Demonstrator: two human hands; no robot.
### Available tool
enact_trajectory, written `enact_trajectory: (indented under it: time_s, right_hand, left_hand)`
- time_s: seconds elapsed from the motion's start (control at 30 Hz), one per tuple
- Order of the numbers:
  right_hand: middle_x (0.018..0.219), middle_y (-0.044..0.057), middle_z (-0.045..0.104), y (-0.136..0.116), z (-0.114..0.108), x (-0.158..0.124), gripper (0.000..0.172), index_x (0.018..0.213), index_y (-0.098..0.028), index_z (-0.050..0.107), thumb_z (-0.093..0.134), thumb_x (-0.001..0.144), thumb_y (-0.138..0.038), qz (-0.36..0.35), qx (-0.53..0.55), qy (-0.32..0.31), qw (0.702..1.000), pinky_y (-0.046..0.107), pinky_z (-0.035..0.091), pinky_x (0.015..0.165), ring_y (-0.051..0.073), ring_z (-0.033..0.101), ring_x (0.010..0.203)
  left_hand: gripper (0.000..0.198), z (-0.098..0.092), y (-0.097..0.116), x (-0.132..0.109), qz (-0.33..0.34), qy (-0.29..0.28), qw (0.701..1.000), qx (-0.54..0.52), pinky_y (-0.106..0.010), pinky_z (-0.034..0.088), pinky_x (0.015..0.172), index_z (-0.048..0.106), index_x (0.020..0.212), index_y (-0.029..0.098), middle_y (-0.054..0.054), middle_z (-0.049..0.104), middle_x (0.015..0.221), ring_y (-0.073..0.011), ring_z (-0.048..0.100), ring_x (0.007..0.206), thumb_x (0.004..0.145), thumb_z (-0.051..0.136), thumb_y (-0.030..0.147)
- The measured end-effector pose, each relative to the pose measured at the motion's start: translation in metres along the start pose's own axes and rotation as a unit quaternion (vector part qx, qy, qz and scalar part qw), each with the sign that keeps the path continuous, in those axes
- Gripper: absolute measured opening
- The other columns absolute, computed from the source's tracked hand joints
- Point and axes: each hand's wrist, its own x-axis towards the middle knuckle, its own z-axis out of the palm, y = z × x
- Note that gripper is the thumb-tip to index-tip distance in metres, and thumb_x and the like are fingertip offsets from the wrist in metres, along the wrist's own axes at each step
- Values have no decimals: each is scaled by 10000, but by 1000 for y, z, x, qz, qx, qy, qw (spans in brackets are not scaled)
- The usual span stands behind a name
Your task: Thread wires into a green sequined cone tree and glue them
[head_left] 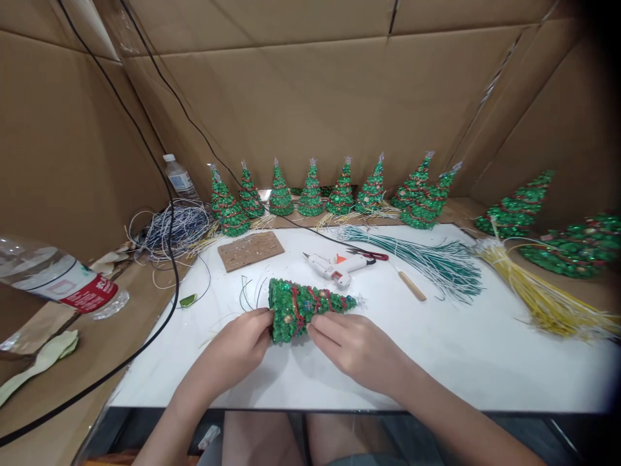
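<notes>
A small green sequinned Christmas tree (303, 310) with red trim and a silver star lies on its side on the white table (460, 362), tip pointing right. My left hand (240, 349) grips its wide base from the left, fingers curled. My right hand (354, 346) holds the tree's lower side from the right, fingers pinched against it. Thin wires stick out behind the base.
A row of finished trees (310, 194) stands along the back cardboard wall; more lie at the right (577, 246). A white glue gun (337, 266), an awl (412, 286), a cardboard piece (250, 249), green wires (436, 262), yellow wires (543, 298), coiled wire (169, 230), bottles (58, 278).
</notes>
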Motion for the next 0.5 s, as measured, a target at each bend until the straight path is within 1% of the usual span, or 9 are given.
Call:
enact_trajectory:
  time_s: [0.07,0.13,0.17,0.23,0.3,0.4,0.5]
  right_hand:
    - [818,71,564,0,2,-1,299,854,-103,624,343,947,-59,33,27,15,999,267,458,614,156,548,739]
    - [858,64,573,-3,3,-4,224,920,-117,618,397,951,-115,95,83,53,991,258,469,660,146,556,785]
    - [877,63,573,-5,4,-5,180,944,-122,613,436,946,-154,133,115,77,981,255,471,676,144,556,798]
    - [882,60,567,-9,6,-8,134,941,-128,606,505,920,-213,202,172,110,958,246,464,663,141,547,784]
    - [843,51,556,-14,8,-9,114,881,-133,602,526,905,-214,250,206,119,939,225,435,604,129,531,734]
    - [791,35,543,-18,11,-8,142,813,-138,598,506,911,-183,278,225,119,926,203,380,539,104,502,655]
    - [766,28,537,-20,13,-5,169,799,-137,605,489,918,-172,289,225,123,922,199,364,533,89,475,604]
  left_hand:
    - [170,0,-1,0,6,-3,1000,-25,-309,382,715,477,731,180,-42,579,823,-191,541,794,811,358,88]
    - [170,1,-4,0,8,0,999,-37,-306,380,718,479,738,179,-39,578,820,-189,538,798,821,356,94]
    - [169,2,-5,0,6,4,999,-37,-306,377,711,472,734,179,-37,573,806,-189,535,791,823,355,96]
    - [164,4,-7,0,-3,9,999,-35,-306,369,695,456,728,182,-31,562,778,-192,528,778,829,354,104]
    - [161,5,-9,1,-13,13,999,-36,-305,362,679,443,722,184,-25,552,760,-192,522,765,835,354,112]
    - [154,6,-8,2,-18,20,999,-46,-301,361,668,433,726,185,-20,544,756,-186,510,748,835,353,110]
    - [150,5,-6,3,-3,23,998,-66,-296,369,670,432,733,184,-14,539,758,-176,499,736,831,354,102]
